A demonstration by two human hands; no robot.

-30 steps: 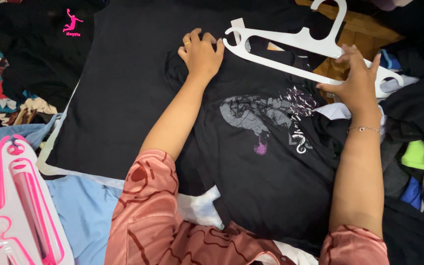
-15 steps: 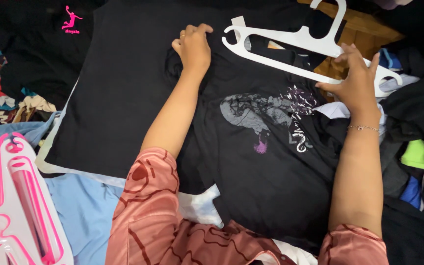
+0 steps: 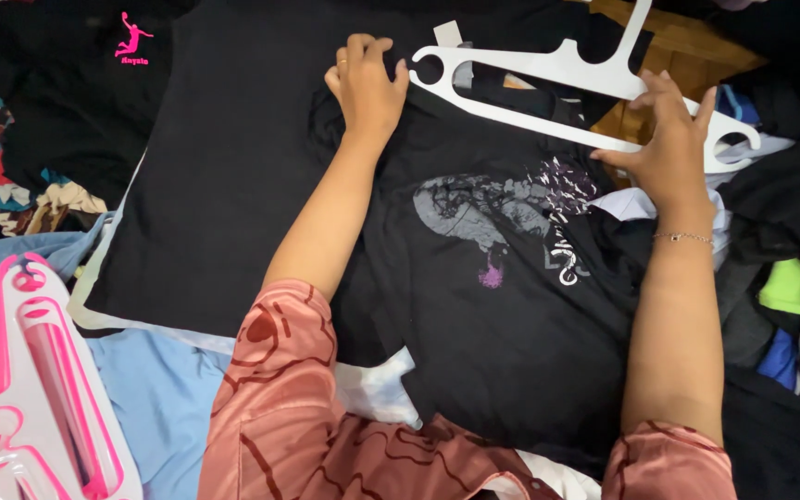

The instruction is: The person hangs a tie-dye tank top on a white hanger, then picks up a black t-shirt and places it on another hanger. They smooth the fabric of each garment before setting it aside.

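The fingers [image 3: 363, 56] of the left hand [image 3: 368, 93] are curled and bunched on the collar end of the black shirt [image 3: 511, 306], right beside the left end of the white hanger [image 3: 557, 79]. It cannot be told if cloth is pinched under them. The fingers [image 3: 673, 97] of the right hand [image 3: 668, 157] are spread and laid on the hanger's lower bar, at about 2 o'clock in the picture. The black shirt is spread flat in the middle, with a grey and purple print on its front. The hanger is laid across the shirt's top end, at 1 o'clock. A stack of pink and white hangers [image 3: 25, 389] is seen at 8 o'clock. A light blue cloth [image 3: 155, 398] is tucked under the shirt at 7 o'clock.
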